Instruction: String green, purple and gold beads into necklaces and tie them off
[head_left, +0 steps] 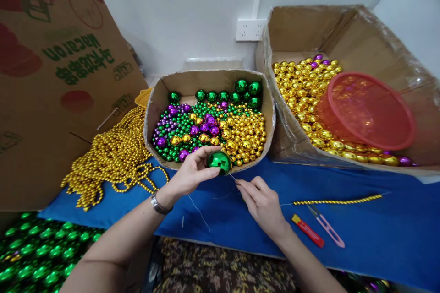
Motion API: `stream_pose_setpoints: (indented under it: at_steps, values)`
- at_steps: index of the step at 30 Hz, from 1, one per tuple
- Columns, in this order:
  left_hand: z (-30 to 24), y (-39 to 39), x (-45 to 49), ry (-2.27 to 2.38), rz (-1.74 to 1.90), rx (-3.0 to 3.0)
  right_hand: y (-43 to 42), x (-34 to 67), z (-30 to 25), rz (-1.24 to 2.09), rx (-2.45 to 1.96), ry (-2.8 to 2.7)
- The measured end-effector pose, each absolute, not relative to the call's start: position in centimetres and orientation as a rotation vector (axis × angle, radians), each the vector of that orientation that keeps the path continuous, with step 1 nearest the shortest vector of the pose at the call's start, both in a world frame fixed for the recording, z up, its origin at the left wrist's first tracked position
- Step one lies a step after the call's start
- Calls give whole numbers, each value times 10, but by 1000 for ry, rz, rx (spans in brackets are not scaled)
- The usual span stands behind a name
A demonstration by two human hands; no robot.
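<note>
Between thumb and fingers of my left hand [195, 170] is a large shiny green bead [219, 161], held just over the near rim of the middle cardboard box [209, 75]. My right hand [259, 202] pinches a thin needle [233, 176] whose far end meets the bead's lower right side; whether it is inside the hole I cannot tell. Thin thread [199, 213] lies on the blue cloth below my left hand. Loose green, purple and gold beads [209, 128] of mixed sizes fill the middle box.
A gold bead strand [337, 200], a red-and-yellow cutter [308, 230] and pink thread snips [326, 226] lie right on the blue cloth [388, 233]. Gold bead chains [113, 151] heap at left. A bigger box [343, 13] holds gold beads and a red basket [371, 110].
</note>
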State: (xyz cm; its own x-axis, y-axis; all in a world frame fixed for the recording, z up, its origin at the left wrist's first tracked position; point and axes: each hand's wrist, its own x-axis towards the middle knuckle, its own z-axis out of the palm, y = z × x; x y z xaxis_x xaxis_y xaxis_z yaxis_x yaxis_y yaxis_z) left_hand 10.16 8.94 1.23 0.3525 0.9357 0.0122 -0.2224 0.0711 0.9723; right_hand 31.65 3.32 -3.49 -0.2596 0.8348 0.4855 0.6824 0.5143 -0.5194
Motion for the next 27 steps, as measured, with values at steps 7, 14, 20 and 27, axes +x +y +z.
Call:
stream_pose_setpoints:
  at_steps: [7,14,20,27]
  values:
    - [13,88,100,799,1013,1143,32,316,-34,273,-1234,-2022]
    - [13,83,109,713,880,1306,32,314,-33,352,-1199,-1966]
    - [20,102,113,911,968,1527,26,335,-26,314,-1284,-1831]
    - [14,128,135,947,555,2437,20,352,-24,265,-1361,-1783]
